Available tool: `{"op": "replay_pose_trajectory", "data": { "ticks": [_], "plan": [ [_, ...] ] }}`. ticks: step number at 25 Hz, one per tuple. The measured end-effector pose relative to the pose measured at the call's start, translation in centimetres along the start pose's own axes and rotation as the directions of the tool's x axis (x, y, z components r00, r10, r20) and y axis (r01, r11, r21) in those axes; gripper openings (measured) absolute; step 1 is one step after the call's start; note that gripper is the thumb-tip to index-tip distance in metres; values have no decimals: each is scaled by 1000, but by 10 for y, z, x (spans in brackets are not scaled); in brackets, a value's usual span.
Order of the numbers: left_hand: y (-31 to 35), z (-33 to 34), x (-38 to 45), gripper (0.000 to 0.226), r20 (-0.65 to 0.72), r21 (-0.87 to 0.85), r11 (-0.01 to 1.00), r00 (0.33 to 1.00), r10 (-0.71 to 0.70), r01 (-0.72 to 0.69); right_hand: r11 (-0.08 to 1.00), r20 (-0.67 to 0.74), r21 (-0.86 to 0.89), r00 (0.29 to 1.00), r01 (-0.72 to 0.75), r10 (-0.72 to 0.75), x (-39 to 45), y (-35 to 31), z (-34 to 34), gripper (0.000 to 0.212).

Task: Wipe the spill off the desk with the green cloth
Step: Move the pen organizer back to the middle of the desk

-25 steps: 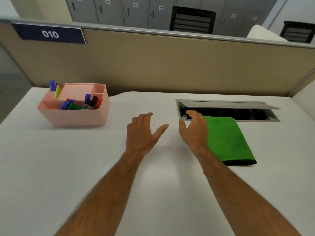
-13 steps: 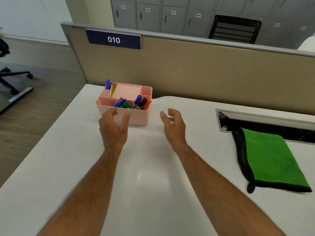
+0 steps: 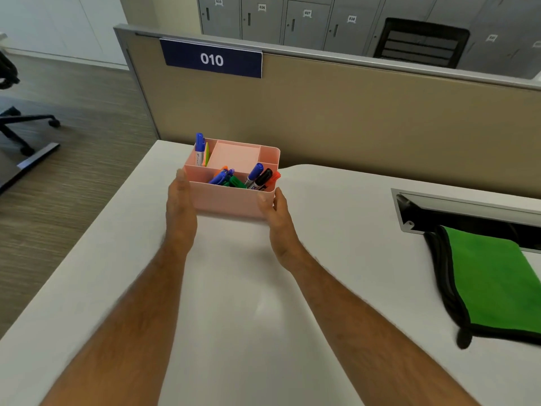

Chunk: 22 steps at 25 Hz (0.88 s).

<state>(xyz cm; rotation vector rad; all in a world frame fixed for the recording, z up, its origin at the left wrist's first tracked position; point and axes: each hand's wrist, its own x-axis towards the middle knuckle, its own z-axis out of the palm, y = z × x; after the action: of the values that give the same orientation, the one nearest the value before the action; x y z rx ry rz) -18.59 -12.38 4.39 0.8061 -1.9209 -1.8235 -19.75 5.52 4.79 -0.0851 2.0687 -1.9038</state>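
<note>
1. Across the lower view, the white desk (image 3: 248,332) carries everything; no spill can be made out on its bare surface.
2. At the right edge lies the green cloth (image 3: 494,285), flat on the desk, its far end lapping over the open cable tray (image 3: 468,209). Its long axis runs from the tray toward the near right; the black-bound hem faces left. It looks soft, limp and light (likely microfibre), so it should bunch when lifted; the near-left corner, where the hem curls, seems the easiest hold.
3. At the far left stands a pink organiser (image 3: 234,197) of markers, well apart from the cloth.
4. Left hand (image 3: 180,212): flat against the organiser's left wall, fingers pressed together.
5. Right hand (image 3: 278,221): at the organiser's near right corner, fingers (image 3: 263,200) curled onto it. Probably the box is being cleared aside; the cloth is not yet held.
</note>
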Motion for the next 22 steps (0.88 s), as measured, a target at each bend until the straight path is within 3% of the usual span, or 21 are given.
{"op": "replay_pose_trajectory", "data": {
  "ticks": [2, 8, 12, 16, 18, 22],
  "plan": [
    [0, 1, 0, 72, -11, -17, 1000, 1000, 1, -2, 999, 10, 19, 999, 38, -38, 2, 3, 3, 103],
    [3, 13, -9, 72, -82, 32, 999, 997, 2, 1, 997, 46, 45, 997, 65, -67, 2, 3, -7, 107],
    [8, 31, -23, 68, -44, 22, 1000, 999, 1, 0, 998, -21, 39, 998, 57, -57, -6, 1, -30, 107],
    [16, 65, -50, 55, 35, 19, 999, 999, 27, -28, 995, -89, 66, 993, 77, -71, -22, -5, -75, 80],
    [22, 86, -68, 64, 91, 7, 999, 995, 34, -35, 989, -136, 97, 986, 112, -98, -34, -9, -100, 66],
    [28, 125, -103, 80, 189, 9, 999, 981, 46, -49, 982, -247, 115, 962, 149, -117, -50, -7, -144, 75]
  ]
}}
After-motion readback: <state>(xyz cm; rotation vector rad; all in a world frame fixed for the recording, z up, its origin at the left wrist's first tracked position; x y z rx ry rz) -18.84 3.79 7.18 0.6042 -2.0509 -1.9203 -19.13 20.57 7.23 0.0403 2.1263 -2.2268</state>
